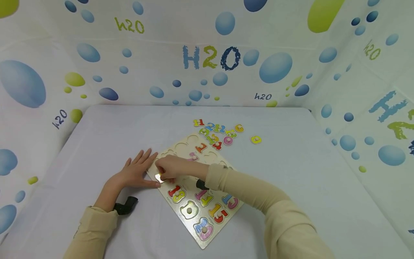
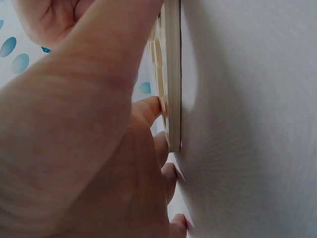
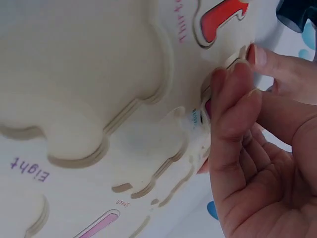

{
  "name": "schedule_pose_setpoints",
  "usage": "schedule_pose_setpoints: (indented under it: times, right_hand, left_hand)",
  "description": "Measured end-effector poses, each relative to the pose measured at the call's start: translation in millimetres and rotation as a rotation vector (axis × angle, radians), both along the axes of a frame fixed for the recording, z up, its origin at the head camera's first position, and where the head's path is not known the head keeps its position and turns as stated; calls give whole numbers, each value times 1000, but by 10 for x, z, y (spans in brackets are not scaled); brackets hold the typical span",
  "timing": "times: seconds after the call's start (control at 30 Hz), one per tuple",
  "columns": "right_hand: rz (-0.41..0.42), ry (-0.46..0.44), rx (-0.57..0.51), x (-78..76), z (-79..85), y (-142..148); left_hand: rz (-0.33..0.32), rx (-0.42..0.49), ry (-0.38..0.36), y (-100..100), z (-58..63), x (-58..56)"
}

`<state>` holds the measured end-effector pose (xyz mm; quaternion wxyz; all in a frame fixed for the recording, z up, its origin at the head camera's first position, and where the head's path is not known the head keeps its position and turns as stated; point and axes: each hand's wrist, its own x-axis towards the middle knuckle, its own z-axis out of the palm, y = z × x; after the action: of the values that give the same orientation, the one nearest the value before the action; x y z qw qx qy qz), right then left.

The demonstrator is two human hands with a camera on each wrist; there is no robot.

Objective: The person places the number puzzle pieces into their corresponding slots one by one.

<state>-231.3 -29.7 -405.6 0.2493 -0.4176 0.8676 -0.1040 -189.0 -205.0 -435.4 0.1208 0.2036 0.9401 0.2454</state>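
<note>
A wooden number puzzle board [image 1: 203,210] lies turned cornerwise on the table, some recesses filled and others bare. At its left corner my right hand [image 1: 169,167] pinches a number puzzle piece [image 1: 158,177] down at a recess, its fingers curled and covering most of it. A sliver of pink [image 3: 208,106] shows under those fingers in the right wrist view. My left hand [image 1: 137,172] lies with fingers spread at the same corner, its thumb and fingertips along the board edge [image 2: 173,89].
Several loose number pieces [image 1: 220,128] are grouped beyond the board's far corner. One yellow piece [image 1: 256,139] lies apart to their right. Fitted pieces, such as a red-and-yellow 18 [image 1: 176,194], sit in the near half. A white patterned cloth [image 1: 155,54] hangs behind the table.
</note>
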Motion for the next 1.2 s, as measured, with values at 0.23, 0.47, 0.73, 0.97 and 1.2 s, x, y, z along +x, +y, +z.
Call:
schedule_pose_setpoints:
  times: [0.23,0.47,0.73,0.97,1.2]
  right_hand:
    - [16,2,30,-3,34,-21]
    - [16,6,10,-40,16,-20]
    - [38,-34,23,-50,19,1]
    - [54,-24,54,-54,27,-9]
    - [22,-83,1,-76,-12,19]
  left_hand:
    - [-5,2,-10,-14,2,-6]
    - [-10,0,-21,-16,36,-21]
    - [-13,39,-22,-38,-18,-17]
    - [-22,18,-25,-4,42,5]
    - [-20,13,-28,1,83,23]
